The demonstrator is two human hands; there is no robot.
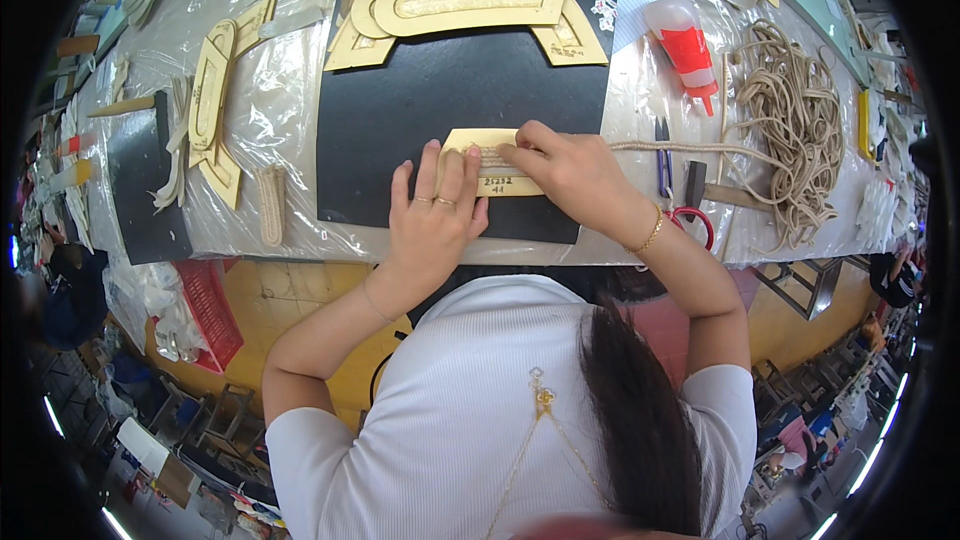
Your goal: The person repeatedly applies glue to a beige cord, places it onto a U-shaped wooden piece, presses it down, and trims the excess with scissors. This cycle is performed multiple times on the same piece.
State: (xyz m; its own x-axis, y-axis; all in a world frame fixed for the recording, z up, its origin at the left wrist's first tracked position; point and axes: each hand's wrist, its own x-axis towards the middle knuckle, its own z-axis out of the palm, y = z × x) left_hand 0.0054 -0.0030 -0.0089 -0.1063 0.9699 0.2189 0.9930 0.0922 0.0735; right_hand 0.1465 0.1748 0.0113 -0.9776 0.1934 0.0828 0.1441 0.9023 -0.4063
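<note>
A pale yellow card template (pixel 510 186) with a long slot lies on the black mat (pixel 400 120) in front of me. Beige cord (pixel 660 146) is laid in rows inside the slot and runs off to the right. My left hand (pixel 435 210) rests on the template's left part, fingers spread and pressing the cord rows. Bent over the right end of the slot, my right hand (pixel 572 172) pinches the cord between thumb and fingers. The exact pinch point is partly hidden by the fingers.
A tangled cord pile (pixel 790 130) lies at right, near a hammer (pixel 735 196), purple snips (pixel 664 160), red-handled scissors (pixel 692 224) and a red-and-clear bottle (pixel 685 50). Stacked templates (pixel 470 0) lie behind the mat. More templates (pixel 210 90) and a flat cord piece (pixel 270 205) lie left.
</note>
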